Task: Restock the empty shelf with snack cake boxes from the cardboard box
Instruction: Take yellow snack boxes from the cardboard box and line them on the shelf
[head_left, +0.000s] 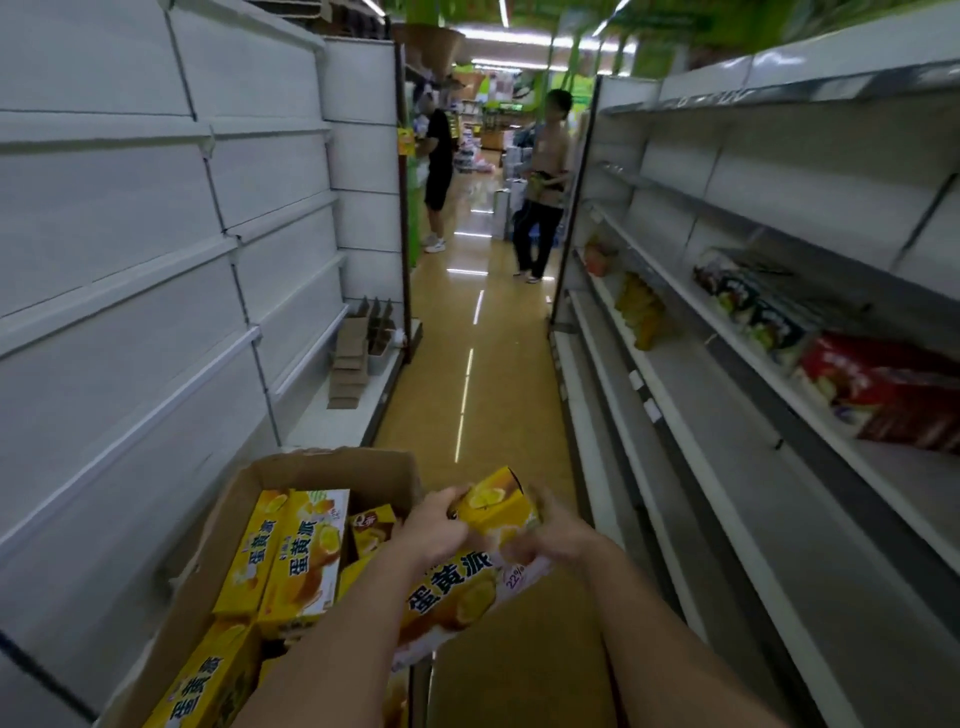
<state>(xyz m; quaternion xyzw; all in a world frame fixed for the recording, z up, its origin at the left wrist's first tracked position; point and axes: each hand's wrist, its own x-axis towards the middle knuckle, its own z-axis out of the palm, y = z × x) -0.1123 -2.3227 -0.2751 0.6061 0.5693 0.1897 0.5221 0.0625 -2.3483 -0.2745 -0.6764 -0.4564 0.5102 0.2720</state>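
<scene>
Hands (434, 525) (558, 535) hold snack cake boxes (467, 587) beside cardboard box (332, 467) edge.

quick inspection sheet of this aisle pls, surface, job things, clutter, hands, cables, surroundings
surface: right shelves mostly bare; left shelves bare
job's things: open carton holds yellow boxes; two boxes lifted over its right edge
clutter: flattened cardboard on low left shelf; red packs and dark packs on right shelf
hands: left hand and right hand both grip the lifted boxes
cables: nothing seen
surroundings: two people at aisle end, glossy floor
</scene>
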